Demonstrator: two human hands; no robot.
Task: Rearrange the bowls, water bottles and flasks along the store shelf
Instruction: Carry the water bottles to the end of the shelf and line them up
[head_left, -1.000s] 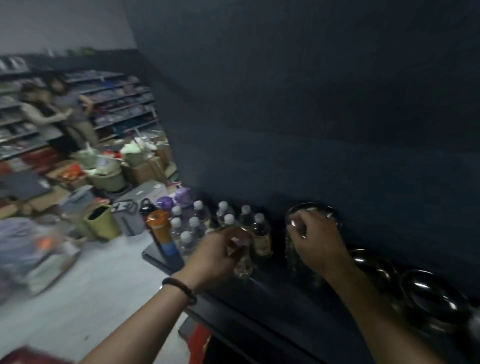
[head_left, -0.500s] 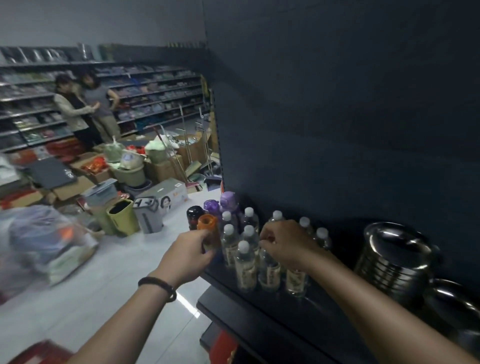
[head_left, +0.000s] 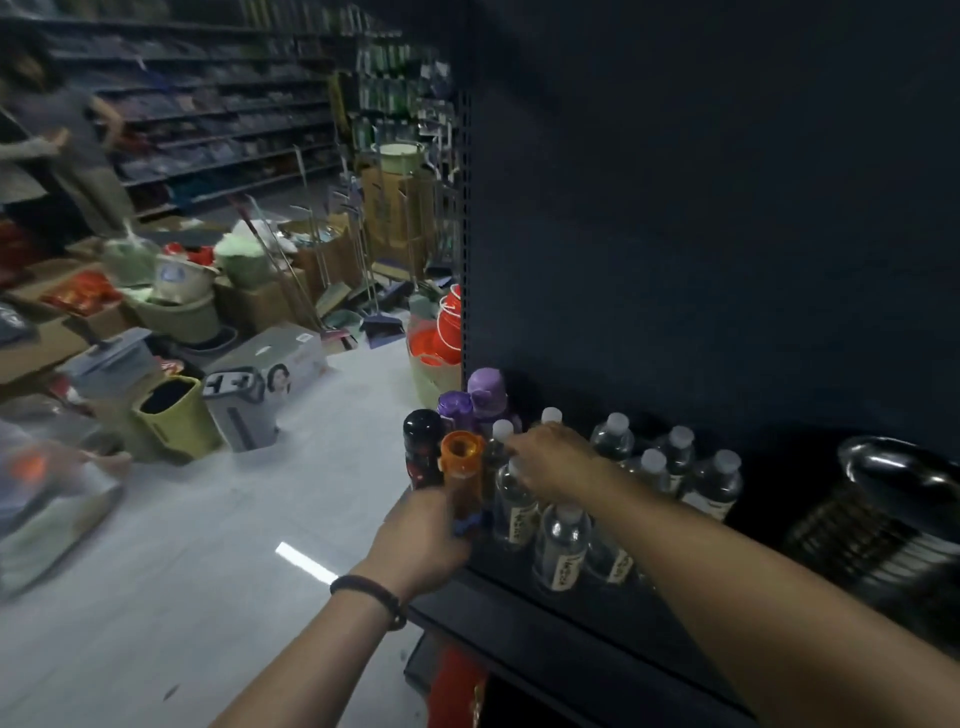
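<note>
While the left hand (head_left: 422, 540) grips the orange flask (head_left: 461, 467), the right hand (head_left: 551, 460) pinches a water bottle (head_left: 513, 501).

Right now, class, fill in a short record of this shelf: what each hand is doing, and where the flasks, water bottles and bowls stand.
Left grip: hand holds the orange flask near its base
Right grip: hand over the water bottles; hold unclear
Other flasks: black, two purple, at left end of shelf
Bowls: steel, stacked, right of bottles
</note>
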